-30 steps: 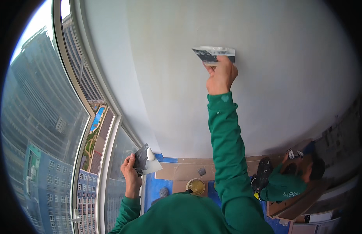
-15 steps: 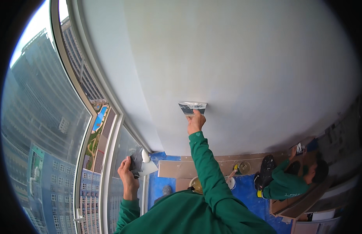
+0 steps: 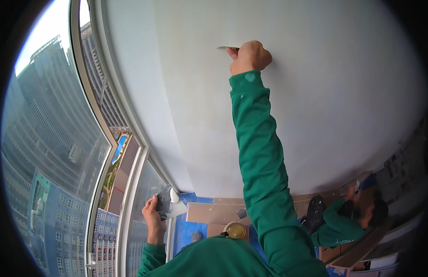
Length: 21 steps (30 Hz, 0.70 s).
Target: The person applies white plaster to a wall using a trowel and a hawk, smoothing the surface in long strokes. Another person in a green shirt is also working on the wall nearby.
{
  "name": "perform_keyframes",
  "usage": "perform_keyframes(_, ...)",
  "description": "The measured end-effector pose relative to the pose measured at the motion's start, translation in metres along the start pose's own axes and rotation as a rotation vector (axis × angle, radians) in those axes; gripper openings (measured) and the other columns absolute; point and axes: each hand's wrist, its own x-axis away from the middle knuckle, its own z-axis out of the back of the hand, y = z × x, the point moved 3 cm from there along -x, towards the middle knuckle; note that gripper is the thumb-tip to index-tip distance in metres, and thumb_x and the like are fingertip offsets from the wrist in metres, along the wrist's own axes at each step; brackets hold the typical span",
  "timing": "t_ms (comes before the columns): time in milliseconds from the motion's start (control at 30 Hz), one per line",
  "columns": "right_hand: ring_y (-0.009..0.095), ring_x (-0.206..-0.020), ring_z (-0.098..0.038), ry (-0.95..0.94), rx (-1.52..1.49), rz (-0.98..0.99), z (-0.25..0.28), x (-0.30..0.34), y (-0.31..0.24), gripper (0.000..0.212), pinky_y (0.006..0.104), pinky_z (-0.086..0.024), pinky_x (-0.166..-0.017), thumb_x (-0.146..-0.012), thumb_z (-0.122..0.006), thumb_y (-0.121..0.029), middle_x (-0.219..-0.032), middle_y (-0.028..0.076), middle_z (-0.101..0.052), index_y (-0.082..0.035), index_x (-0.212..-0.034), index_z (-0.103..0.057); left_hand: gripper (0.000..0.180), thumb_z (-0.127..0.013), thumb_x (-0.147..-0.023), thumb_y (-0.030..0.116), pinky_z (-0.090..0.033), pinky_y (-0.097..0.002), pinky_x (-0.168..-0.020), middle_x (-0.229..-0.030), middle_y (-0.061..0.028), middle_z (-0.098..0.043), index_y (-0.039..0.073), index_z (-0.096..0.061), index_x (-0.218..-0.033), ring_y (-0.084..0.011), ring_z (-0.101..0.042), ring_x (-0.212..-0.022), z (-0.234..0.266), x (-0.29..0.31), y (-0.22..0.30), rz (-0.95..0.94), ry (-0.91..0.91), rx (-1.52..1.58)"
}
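My right hand (image 3: 252,55) is raised high against the pale wall (image 3: 200,115), its fingers closed round a putty knife (image 3: 228,48). Only a thin edge of that knife shows past my fingers. Low on the left, by the window, my left hand (image 3: 154,221) grips a second broad putty knife (image 3: 164,201), dark and shiny in part. A lump of white putty (image 3: 175,195) sits at its far side. The handle of this knife is hidden in my fingers. White smears mark my right green cuff.
A tall window (image 3: 103,184) with a metal frame runs along the left. Below are blue floor covering (image 3: 181,233), brown boards (image 3: 218,212) and a round tub (image 3: 235,230). At the lower right a co-worker in green (image 3: 338,226) crouches near the wall.
My right hand has moved up the wall with its putty knife, whose blade has turned from face-on to nearly edge-on. My left hand has barely shifted.
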Motion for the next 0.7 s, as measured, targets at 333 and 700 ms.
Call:
perform_keyframes(333, 0.019, -0.103, -0.058, -0.152, -0.034, 0.182, 0.174, 0.109, 0.01, 0.034, 0.0329, -0.047, -0.089, -0.091, -0.059, -0.01, -0.116, 0.01, -0.061, 0.007, -0.121, -0.056, 0.019, -0.061, -0.093, 0.021, -0.055, -0.0365, -0.079, -0.091, -0.0091, -0.067, 0.002, -0.062, -0.095, -0.0212, -0.066, -0.081, -0.063, 0.01, 0.035, 0.381, -0.27, 0.341)
perform_keyframes(700, 0.018, -0.108, -0.057, -0.042, 0.104, 0.125, 0.282, 0.189, -0.001, 0.04, 0.0329, -0.046, -0.093, -0.097, -0.059, -0.026, -0.12, 0.008, -0.059, 0.001, -0.126, -0.055, 0.025, -0.062, -0.093, 0.018, -0.054, -0.0324, -0.073, -0.094, -0.0117, -0.066, -0.004, -0.059, -0.105, -0.0189, -0.065, -0.078, -0.239, 0.044, -0.015, 0.515, -0.615, 0.167)
